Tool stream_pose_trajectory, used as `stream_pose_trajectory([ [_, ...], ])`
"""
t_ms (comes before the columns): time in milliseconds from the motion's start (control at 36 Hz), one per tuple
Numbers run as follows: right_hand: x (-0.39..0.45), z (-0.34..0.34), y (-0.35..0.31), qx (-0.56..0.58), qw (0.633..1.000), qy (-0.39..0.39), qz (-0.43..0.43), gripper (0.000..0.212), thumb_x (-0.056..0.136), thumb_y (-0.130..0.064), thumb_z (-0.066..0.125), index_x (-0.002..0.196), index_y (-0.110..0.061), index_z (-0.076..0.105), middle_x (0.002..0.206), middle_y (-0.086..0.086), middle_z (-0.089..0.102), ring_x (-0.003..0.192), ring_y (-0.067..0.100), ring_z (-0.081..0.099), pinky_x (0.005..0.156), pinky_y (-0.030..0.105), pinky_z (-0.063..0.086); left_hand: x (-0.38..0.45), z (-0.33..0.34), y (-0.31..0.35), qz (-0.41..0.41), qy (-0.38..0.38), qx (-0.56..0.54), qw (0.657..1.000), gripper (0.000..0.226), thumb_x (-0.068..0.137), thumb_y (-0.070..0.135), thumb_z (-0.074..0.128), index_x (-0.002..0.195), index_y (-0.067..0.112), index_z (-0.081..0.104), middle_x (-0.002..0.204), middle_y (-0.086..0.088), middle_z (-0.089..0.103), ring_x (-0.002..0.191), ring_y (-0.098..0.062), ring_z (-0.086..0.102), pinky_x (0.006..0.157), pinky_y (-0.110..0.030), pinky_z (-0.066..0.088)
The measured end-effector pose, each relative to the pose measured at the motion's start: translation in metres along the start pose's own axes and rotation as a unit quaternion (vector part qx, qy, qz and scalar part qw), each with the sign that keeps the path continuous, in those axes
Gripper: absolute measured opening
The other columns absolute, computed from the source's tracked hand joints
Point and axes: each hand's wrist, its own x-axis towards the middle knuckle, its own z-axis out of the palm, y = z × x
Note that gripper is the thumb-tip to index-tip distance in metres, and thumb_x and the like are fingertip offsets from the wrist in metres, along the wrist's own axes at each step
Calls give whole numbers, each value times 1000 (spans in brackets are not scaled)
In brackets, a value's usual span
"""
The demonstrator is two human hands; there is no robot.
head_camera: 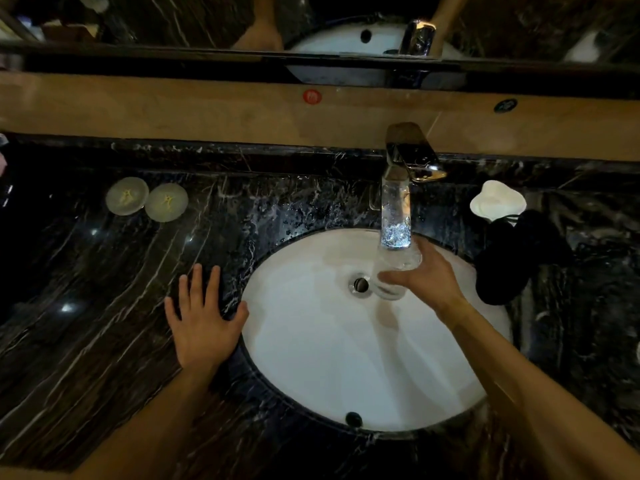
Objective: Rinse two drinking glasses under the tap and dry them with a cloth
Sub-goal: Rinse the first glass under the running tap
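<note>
Your left hand [202, 318] lies flat on the dark marble desk [86, 306], fingers spread and straight, just left of the white sink [311, 358], thumb at its rim. Your right hand [424, 277] is over the sink, gripping a clear drinking glass [394, 271] beneath the tap [407, 157], with water running into it. Two pale round lids [147, 200] sit on the desk well left of the sink; a dark cloth [512, 258] lies right of it.

Left hand [202, 322] flat, fingers spread, palm down, right hand [424, 277] extended forward, fingers curled in a grip
</note>
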Motion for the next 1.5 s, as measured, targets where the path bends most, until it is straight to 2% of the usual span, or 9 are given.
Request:
stream_pose_trajectory([
  [167, -3, -4, -1, 69, 989, -129, 32, 65, 65, -20, 90, 122, -26, 60, 110, -8, 71, 99, 13, 65, 73, 25, 48, 0, 0, 0, 2, -1, -2, 1000, 84, 82, 67, 35, 157, 29, 24, 166, -3, 15, 153, -26, 10, 120, -59, 9],
  [333, 0, 7, 0, 151, 971, -179, 42, 83, 47, -34, 88, 126, -27, 63, 115, -3, 74, 109, 22, 67, 88, 39, 52, 0, -1, 0, 0, -4, 0, 1000, 85, 82, 68, 34, 156, 29, 24, 166, -3, 16, 153, -26, 10, 120, -59, 9],
  [472, 6, 18, -1, 156, 978, -138, 5, 79, 60, -7, 93, 130, -18, 58, 120, 2, 70, 112, 22, 67, 86, 28, 55, 0, -1, 0, -1, -4, -1, 1000, 85, 82, 69, 33, 157, 30, 23, 166, -3, 15, 153, -26, 9, 120, -58, 8],
  [778, 3, 28, -13, -67, 990, 62, -105, 67, 67, -24, 88, 126, -26, 58, 101, -12, 60, 95, 14, 58, 74, 24, 42, 0, -1, 0, -4, -12, -1, 1000, 85, 82, 70, 33, 157, 32, 21, 167, -1, 12, 154, -24, 6, 121, -57, 7],
  [861, 3, 24, -10, -81, 987, 84, -112, 72, 67, -32, 87, 130, -31, 53, 116, -9, 66, 103, 16, 61, 77, 27, 42, 1, -1, -1, -3, -11, 0, 1000, 85, 82, 71, 32, 157, 32, 20, 167, -1, 12, 154, -24, 6, 121, -58, 7],
  [1028, 5, 4, -5, -77, 995, 38, -43, 91, 64, -36, 90, 141, -28, 43, 115, -10, 55, 100, 13, 52, 80, 29, 42, 1, -1, -1, -6, -17, 3, 1000, 86, 82, 73, 29, 157, 33, 18, 167, 0, 9, 154, -23, 3, 122, -56, 5],
  [1278, -2, 1, 5, 104, 986, -133, 5, 66, 59, -19, 91, 118, -24, 62, 111, -4, 73, 102, 14, 70, 90, 32, 55, 1, -1, 0, -5, -16, 8, 1000, 86, 83, 72, 30, 157, 31, 20, 167, -1, 11, 154, -24, 6, 121, -57, 6],
  [1389, -1, 10, 1, 103, 984, -143, -19, 61, 66, -4, 90, 113, -28, 60, 108, -12, 70, 93, -2, 69, 80, 19, 53, 1, -2, 0, -4, -18, 6, 1000, 86, 83, 73, 29, 158, 31, 19, 167, -1, 10, 154, -24, 5, 121, -56, 5],
  [1500, 3, 23, -3, 44, 994, -84, -48, 79, 60, -19, 95, 128, -27, 55, 120, -7, 64, 107, 10, 62, 91, 28, 52, 1, -3, 1, -9, -26, 1, 1000, 87, 82, 74, 28, 158, 32, 19, 167, 1, 8, 154, -23, 3, 121, -56, 5],
])
